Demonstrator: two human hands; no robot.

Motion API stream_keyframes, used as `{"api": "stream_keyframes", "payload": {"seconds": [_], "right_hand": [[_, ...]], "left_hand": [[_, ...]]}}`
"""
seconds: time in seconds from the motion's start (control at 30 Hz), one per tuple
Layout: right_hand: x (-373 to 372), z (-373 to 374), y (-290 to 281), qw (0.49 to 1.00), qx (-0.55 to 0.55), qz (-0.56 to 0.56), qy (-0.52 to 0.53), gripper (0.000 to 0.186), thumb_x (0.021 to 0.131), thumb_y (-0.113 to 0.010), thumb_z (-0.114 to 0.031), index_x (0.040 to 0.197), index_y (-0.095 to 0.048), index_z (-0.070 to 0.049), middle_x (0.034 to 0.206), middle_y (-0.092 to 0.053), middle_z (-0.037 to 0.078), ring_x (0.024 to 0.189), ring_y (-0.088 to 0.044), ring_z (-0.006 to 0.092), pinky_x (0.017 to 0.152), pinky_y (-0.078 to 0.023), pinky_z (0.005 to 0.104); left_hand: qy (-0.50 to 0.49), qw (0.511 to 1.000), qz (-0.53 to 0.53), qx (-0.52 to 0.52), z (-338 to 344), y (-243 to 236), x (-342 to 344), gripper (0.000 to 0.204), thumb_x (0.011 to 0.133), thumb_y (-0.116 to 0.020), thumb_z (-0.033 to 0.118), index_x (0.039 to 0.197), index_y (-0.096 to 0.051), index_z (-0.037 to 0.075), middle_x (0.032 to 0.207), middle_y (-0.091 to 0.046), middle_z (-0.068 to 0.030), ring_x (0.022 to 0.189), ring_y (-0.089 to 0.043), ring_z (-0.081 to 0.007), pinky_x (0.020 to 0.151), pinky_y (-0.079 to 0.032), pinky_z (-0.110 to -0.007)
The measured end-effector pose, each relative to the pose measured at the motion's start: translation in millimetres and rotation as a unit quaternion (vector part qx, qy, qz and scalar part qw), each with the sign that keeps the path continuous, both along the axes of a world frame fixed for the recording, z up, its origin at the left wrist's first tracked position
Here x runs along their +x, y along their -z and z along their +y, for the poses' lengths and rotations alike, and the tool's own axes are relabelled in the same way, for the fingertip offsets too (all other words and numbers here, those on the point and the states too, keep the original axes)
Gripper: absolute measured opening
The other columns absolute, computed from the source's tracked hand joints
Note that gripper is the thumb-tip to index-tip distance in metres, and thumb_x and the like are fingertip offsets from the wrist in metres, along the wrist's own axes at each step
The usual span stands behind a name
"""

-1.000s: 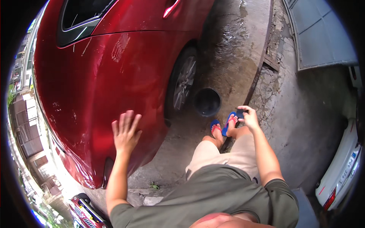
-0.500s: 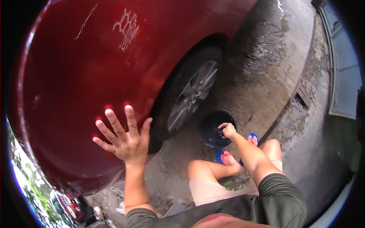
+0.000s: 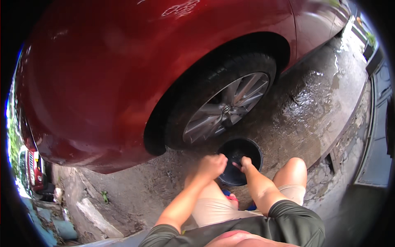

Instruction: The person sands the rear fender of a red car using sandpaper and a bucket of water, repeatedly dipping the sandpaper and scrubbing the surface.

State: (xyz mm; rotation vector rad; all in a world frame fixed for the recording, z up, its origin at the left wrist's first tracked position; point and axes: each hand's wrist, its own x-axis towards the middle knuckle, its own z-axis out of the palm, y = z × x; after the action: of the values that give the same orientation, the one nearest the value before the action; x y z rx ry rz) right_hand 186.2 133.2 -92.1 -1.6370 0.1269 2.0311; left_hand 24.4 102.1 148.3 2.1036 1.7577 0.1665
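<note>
A round black bucket [image 3: 256, 153] stands on the wet ground beside the front wheel [image 3: 225, 109] of a red car. At the bucket's left rim is my left hand [image 3: 210, 166], smeared by motion, its fingers curled closed. What it holds, if anything, is hidden. My right hand [image 3: 246, 164] reaches over the bucket's near right side with its fingers bent, closed around something I cannot make out against the dark inside. The wheel has a black tyre [image 3: 175, 123] and silver spokes.
The red car body [image 3: 103, 90] curves across the left and top. Wet concrete [image 3: 304, 119] stretches right to a raised edge, with a grey gate [image 3: 376, 136] beyond. My bent knees [image 3: 292, 171] and blue sandals flank the bucket. Debris lies at lower left.
My left hand has come down from near the car's panel, where its fingers were spread, to the bucket's rim, and has curled. The view has shifted, showing more of the wheel.
</note>
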Motion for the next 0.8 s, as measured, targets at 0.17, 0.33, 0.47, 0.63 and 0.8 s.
{"api": "stream_keyframes", "payload": {"seconds": [0.17,0.33,0.47,0.63,0.8], "right_hand": [[9,0,-17,0.998,-0.01,-0.066,0.002,0.036,0.1,-0.041,-0.008,0.133,-0.056,-0.009,0.123,-0.061,0.016,0.108,-0.063,0.0345,0.069,-0.068,0.0483],[41,16,-4,0.998,0.022,-0.025,0.044,0.038,0.099,-0.037,-0.003,0.13,-0.06,-0.007,0.124,-0.061,0.016,0.111,-0.063,0.0327,0.077,-0.067,0.0531],[50,1,-49,0.997,0.056,0.012,0.05,0.043,0.098,-0.034,0.007,0.13,-0.058,-0.008,0.125,-0.058,0.02,0.11,-0.063,0.0397,0.087,-0.066,0.0537],[97,18,-114,0.984,0.106,0.102,0.095,0.051,0.098,-0.035,0.008,0.143,-0.047,-0.013,0.137,-0.058,0.023,0.12,-0.063,0.043,0.094,-0.062,0.0472],[178,45,-159,0.975,0.169,0.045,0.137,0.054,0.096,-0.039,0.008,0.144,-0.048,-0.014,0.136,-0.054,0.026,0.112,-0.065,0.0435,0.091,-0.064,0.0478]], "left_hand": [[0.106,0.914,0.134,-0.368,-8,163,49,0.028,0.086,-0.066,0.012,0.111,-0.079,0.005,0.12,-0.074,-0.0178,0.112,-0.072,-0.0338,0.093,-0.058,-0.048],[0.04,0.94,0.084,-0.328,-7,211,75,0.026,0.083,-0.066,0.007,0.106,-0.079,0.002,0.119,-0.073,-0.0228,0.113,-0.072,-0.0355,0.094,-0.057,-0.048],[0.019,0.963,0.053,-0.262,-3,169,56,0.028,0.087,-0.065,0.023,0.1,-0.08,0.003,0.105,-0.076,-0.023,0.101,-0.074,-0.0378,0.088,-0.059,-0.05],[0.048,0.994,0.03,-0.097,29,104,32,0.042,0.093,-0.068,0.046,0.098,-0.076,0.005,0.089,-0.076,-0.0173,0.086,-0.075,-0.0371,0.078,-0.059,-0.051],[0.204,0.973,0.03,0.107,49,85,30,0.025,0.092,-0.07,0.035,0.095,-0.07,0.01,0.093,-0.071,-0.0085,0.098,-0.067,-0.027,0.09,-0.048,-0.042]]}}
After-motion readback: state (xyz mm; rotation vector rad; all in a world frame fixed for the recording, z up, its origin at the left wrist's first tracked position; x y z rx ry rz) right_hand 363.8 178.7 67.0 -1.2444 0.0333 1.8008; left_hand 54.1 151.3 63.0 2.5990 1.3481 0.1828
